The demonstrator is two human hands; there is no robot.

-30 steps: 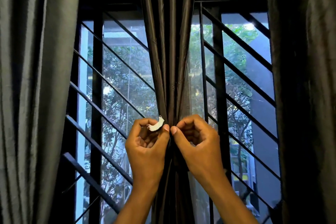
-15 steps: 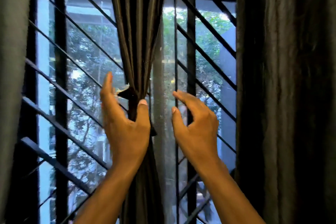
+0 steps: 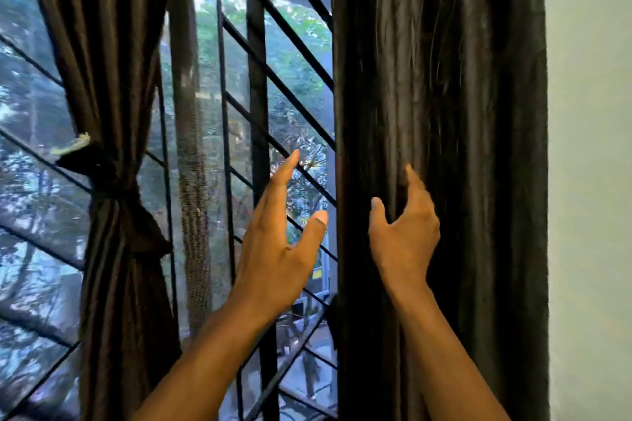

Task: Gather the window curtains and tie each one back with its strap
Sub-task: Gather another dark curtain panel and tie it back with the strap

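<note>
A dark brown curtain (image 3: 102, 61) at the left hangs gathered and cinched by a dark strap (image 3: 106, 178) with a pale frayed end. A second dark curtain (image 3: 444, 79) hangs loose at the right, beside the wall. My left hand (image 3: 277, 243) is open in front of the window, fingers spread, just left of that curtain's edge and apart from it. My right hand (image 3: 403, 236) rests against the loose curtain's front, fingers curled into a fold; whether it grips the cloth is unclear.
Behind the hands is a window with a black frame and diagonal metal bars (image 3: 256, 113), with a mesh screen and trees outside. A pale wall (image 3: 588, 181) bounds the loose curtain on the right.
Both hands let go of the strap on the gathered curtain and moved right. The view swung right, and the right hand now touches the loose curtain.
</note>
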